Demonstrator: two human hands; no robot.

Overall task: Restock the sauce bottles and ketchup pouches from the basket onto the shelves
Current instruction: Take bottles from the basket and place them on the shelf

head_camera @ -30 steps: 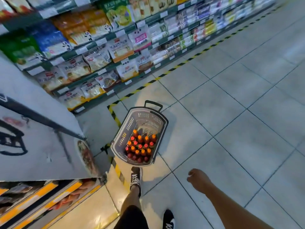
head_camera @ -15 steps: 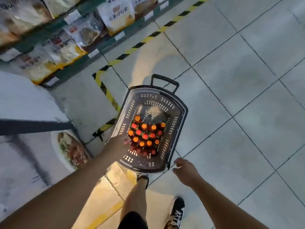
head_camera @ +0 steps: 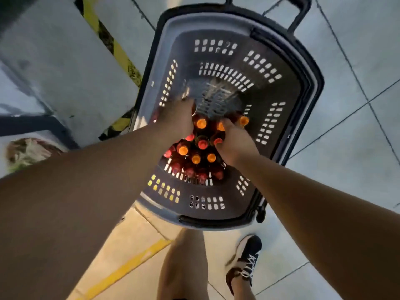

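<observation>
A grey wheeled basket (head_camera: 287,68) stands on the floor right below me. Several sauce bottles (head_camera: 195,158) with orange and red caps stand packed upright in its near half. My left hand (head_camera: 176,121) reaches in from the left, and its fingers curl around an orange-capped bottle (head_camera: 201,123) at the far side of the cluster. My right hand (head_camera: 234,144) comes in from the right and grips bottle necks (head_camera: 218,141) on the cluster's right side. No ketchup pouches are visible.
A grey shelf-end panel (head_camera: 65,61) rises close on the left, with yellow-black floor tape (head_camera: 122,57) beside the basket. The basket's pull handle (head_camera: 300,11) points away from me. My leg (head_camera: 184,267) and black shoe (head_camera: 246,260) stand just behind the basket. Tiled floor (head_camera: 357,148) lies to the right.
I have bent down close over the basket. Both hands moved from its near rim into the basket and closed on bottles.
</observation>
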